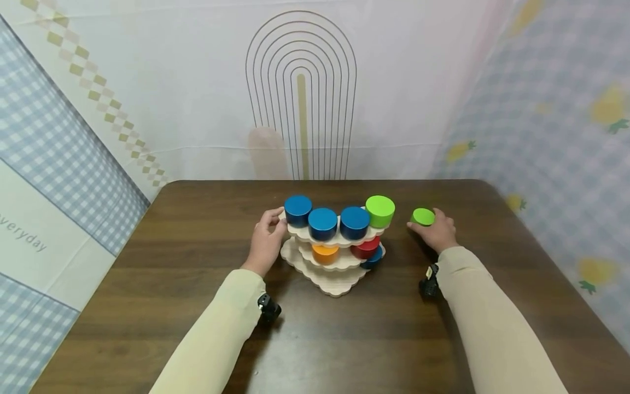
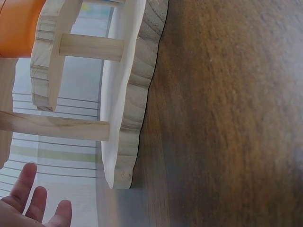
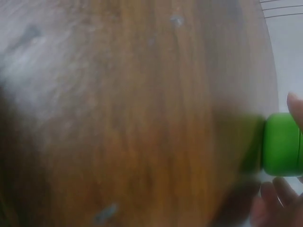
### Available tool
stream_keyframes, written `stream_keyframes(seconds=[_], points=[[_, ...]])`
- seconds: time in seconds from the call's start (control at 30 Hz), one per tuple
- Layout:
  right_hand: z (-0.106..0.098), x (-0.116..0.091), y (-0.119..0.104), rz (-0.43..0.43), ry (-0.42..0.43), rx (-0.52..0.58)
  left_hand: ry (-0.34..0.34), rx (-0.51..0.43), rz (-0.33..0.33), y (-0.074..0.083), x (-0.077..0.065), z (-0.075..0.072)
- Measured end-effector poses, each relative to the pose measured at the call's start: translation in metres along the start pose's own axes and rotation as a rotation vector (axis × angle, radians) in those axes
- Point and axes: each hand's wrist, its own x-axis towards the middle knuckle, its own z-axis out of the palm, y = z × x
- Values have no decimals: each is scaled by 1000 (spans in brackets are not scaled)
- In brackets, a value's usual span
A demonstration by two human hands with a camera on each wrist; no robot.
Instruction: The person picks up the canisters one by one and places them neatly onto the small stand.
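A tiered wooden stand [image 1: 334, 285] with scalloped edges and round posts [image 2: 92, 46] stands mid-table. My left hand [image 1: 266, 243] is at its left side, thumb and forefinger at the top tier's rim; the other fingers [image 2: 37, 201] spread loosely in the left wrist view. Three blue cylinders [image 1: 322, 224] and a light green cylinder [image 1: 380, 211] sit on the top tier. Below are an orange cylinder [image 1: 325, 254], a red cylinder [image 1: 365, 249] and a lower blue one. To the right, my right hand [image 1: 440, 232] grips another green cylinder [image 1: 423, 216], close over the tabletop, thumb and fingers on opposite sides.
The dark brown wooden table [image 1: 344, 350] ends at a back edge just behind the stand. A printed white cloth [image 1: 206, 109] hangs behind it, and a blue checked cloth [image 1: 556, 180] hangs along the right side.
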Motion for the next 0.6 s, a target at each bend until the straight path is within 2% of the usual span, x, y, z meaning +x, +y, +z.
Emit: stream_keyframes(seconds=[0.3, 0.6], points=[[-2, -2, -1, 0, 30, -12, 2, 5, -3, 2, -1, 1], [-3, -7, 4, -25, 76, 44, 2, -5, -4, 1, 0, 0]])
